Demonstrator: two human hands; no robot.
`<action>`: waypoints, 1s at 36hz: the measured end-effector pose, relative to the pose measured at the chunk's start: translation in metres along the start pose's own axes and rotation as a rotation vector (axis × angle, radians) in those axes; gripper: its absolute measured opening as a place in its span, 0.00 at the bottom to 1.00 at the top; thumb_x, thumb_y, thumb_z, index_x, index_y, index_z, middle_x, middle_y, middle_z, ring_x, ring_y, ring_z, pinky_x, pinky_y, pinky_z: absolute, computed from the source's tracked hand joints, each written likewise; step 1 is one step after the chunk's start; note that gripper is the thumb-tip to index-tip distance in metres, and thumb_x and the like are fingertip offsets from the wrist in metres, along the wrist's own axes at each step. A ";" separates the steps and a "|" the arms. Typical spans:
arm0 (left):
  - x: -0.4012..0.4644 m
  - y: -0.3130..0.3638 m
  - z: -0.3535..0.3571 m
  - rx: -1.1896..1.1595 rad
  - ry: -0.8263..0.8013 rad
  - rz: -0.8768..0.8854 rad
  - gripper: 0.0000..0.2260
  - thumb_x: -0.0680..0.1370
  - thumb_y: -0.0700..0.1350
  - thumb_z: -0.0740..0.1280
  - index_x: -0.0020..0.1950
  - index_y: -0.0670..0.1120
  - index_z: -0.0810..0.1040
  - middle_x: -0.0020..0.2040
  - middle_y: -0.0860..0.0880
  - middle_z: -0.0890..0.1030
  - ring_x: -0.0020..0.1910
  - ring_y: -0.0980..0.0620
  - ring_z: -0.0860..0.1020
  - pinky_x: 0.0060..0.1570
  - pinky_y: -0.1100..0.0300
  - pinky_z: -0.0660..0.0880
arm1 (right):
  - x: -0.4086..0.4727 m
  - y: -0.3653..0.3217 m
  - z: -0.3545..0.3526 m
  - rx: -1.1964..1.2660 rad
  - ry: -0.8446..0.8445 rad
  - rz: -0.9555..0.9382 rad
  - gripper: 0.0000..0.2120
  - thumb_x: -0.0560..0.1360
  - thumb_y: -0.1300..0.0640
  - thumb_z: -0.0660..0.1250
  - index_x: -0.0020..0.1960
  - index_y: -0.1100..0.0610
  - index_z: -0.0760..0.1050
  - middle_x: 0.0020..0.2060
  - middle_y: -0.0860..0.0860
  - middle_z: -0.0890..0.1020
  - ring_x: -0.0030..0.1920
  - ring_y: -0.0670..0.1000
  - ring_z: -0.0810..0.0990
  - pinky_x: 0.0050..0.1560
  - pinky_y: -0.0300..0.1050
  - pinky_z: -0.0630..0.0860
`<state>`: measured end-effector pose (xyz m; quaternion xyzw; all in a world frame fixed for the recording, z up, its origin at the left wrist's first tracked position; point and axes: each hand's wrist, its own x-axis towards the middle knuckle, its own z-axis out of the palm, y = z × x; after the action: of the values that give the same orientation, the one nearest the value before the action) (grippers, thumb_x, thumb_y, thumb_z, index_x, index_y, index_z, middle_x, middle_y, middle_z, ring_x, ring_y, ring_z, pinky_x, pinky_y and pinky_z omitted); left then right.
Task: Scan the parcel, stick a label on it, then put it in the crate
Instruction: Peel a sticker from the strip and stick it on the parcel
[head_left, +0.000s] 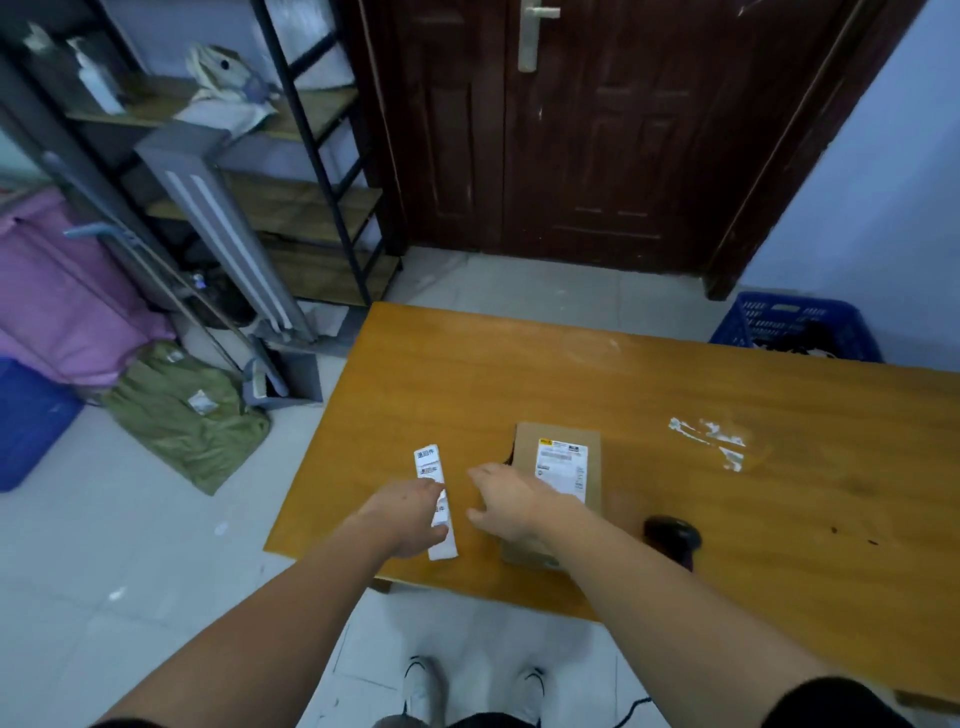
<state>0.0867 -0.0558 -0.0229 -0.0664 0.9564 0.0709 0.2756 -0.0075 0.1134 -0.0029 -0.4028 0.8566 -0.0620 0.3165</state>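
A small brown cardboard parcel lies flat on the orange wooden worktop, near its front edge, with a white printed shipping slip carrying a yellow corner mark pasted on its top face. Just left of it, a long narrow white strip of printed labels lies flat on the worktop, running front to back; its middle is hidden. A black handheld barcode scanner rests on the worktop just right of the parcel's near end, its outline blurred. A blue slatted plastic crate stands on the floor past the worktop's far right edge, well apart from the parcel.
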 end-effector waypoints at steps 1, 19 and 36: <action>-0.001 -0.003 0.003 -0.006 0.003 0.001 0.29 0.79 0.58 0.63 0.76 0.46 0.66 0.71 0.45 0.74 0.66 0.43 0.74 0.63 0.47 0.74 | 0.006 -0.007 0.003 -0.013 -0.024 -0.008 0.30 0.81 0.46 0.62 0.78 0.59 0.63 0.75 0.59 0.71 0.72 0.61 0.71 0.70 0.58 0.72; 0.047 -0.044 0.072 0.002 0.077 0.089 0.34 0.81 0.61 0.58 0.81 0.44 0.55 0.82 0.44 0.56 0.80 0.43 0.55 0.77 0.48 0.53 | 0.083 -0.040 0.062 0.032 -0.127 0.192 0.20 0.81 0.52 0.64 0.71 0.59 0.71 0.66 0.58 0.76 0.65 0.61 0.76 0.64 0.55 0.75; 0.053 -0.060 0.103 0.112 0.111 0.155 0.38 0.81 0.61 0.59 0.82 0.42 0.49 0.83 0.44 0.51 0.81 0.44 0.49 0.79 0.46 0.48 | 0.112 -0.035 0.094 -0.122 0.039 0.191 0.16 0.82 0.56 0.64 0.69 0.54 0.72 0.61 0.56 0.74 0.61 0.58 0.72 0.54 0.52 0.74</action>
<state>0.1054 -0.1017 -0.1433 0.0194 0.9749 0.0344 0.2192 0.0175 0.0225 -0.1195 -0.3366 0.8992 0.0130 0.2793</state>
